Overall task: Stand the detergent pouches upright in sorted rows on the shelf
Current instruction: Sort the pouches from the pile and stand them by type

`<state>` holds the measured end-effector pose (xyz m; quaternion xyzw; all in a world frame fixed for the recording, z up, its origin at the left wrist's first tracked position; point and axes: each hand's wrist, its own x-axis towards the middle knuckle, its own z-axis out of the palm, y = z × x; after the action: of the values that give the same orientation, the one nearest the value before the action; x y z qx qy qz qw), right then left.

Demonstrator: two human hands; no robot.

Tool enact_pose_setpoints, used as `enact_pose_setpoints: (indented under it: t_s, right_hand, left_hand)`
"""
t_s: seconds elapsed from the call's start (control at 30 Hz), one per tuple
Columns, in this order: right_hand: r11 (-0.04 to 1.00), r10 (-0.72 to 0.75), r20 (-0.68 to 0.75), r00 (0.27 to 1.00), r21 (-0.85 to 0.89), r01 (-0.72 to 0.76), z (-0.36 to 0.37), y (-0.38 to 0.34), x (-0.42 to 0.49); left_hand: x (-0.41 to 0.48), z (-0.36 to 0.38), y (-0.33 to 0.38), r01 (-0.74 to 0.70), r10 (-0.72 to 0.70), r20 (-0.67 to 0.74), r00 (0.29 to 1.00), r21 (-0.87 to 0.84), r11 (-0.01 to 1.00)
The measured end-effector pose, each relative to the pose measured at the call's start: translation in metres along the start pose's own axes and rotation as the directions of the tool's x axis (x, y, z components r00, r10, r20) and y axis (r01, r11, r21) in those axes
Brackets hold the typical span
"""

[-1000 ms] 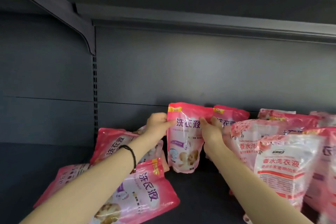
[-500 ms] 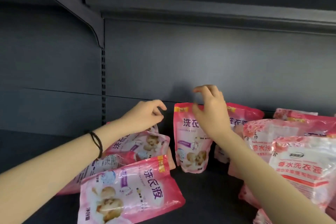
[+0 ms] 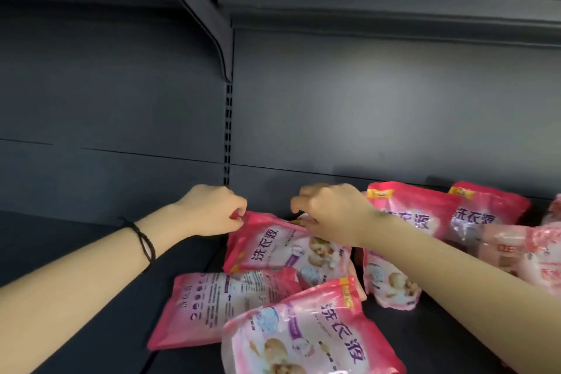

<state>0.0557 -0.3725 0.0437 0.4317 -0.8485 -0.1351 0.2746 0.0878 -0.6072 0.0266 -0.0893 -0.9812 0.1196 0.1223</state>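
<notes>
The dark shelf (image 3: 76,240) carries many pink packs, and near its back wall (image 3: 364,115) one detergent pouch (image 3: 273,249) lies tilted with the printed face up. Its upper edge is in both hands. The left hand (image 3: 212,211) pinches the left corner of this edge, and the grip of the right hand (image 3: 331,212) is clenched on the same edge, a little more to the right. The long axis of the pouch runs slantwise, from the hands at the back to the front right. Left of this pouch the shelf board shows as open dark surface. In front of it lie a back-side-up pouch (image 3: 218,304) and a face-up pouch (image 3: 306,337), both flat. Right of it the upright pouches (image 3: 406,215) stand at the wall, with paler pouches (image 3: 522,252) beyond. A black band (image 3: 144,241) is around the left wrist.
</notes>
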Motion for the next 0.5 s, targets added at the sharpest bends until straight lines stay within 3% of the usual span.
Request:
enact_pose_setpoints:
  t_s: [0.23, 0.37, 0.5]
  right_hand:
    - [0.993, -0.005, 0.207, 0.978, -0.112, 0.029, 0.051, -0.031, 0.077]
    - [0.997, 0.047, 0.341, 0.939, 0.036, -0.063, 0.075, -0.034, 0.104]
    - [0.97, 0.119, 0.329, 0.937, 0.164, -0.181, 0.096, -0.037, 0.12]
  left_hand:
    - [0.018, 0.06, -0.04, 0.025, -0.026, -0.003, 1.0, -0.092, 0.995]
    - [0.021, 0.079, -0.036, -0.022, 0.013, -0.054, 0.998, -0.177, 0.984]
    - [0.022, 0.09, -0.033, -0.014, -0.013, -0.104, 0.994, -0.252, 0.968]
